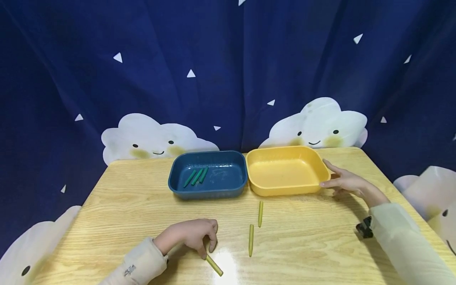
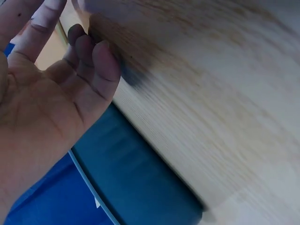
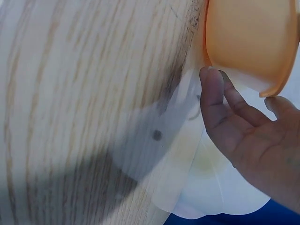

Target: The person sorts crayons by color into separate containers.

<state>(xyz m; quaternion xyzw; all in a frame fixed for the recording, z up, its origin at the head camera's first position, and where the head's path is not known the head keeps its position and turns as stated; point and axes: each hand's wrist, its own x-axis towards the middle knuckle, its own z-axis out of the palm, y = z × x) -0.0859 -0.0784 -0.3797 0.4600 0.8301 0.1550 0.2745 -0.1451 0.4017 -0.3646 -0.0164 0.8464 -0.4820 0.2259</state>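
Observation:
In the head view my left hand is low over the table, thumb and index finger at the upper end of a yellow crayon. The thumb covers that end, and the pinch looks light. The left wrist view shows my left palm and bent fingers, but not the crayon. At the right end of a yellow tray, my right hand touches the rim with spread fingers and thumb. The right wrist view shows the fingertips against the tray's edge.
Two more yellow crayons lie on the wooden table in front of the trays. Left of the yellow tray stands a blue tray holding three green crayons. A dark blue curtain with clouds hangs behind the table.

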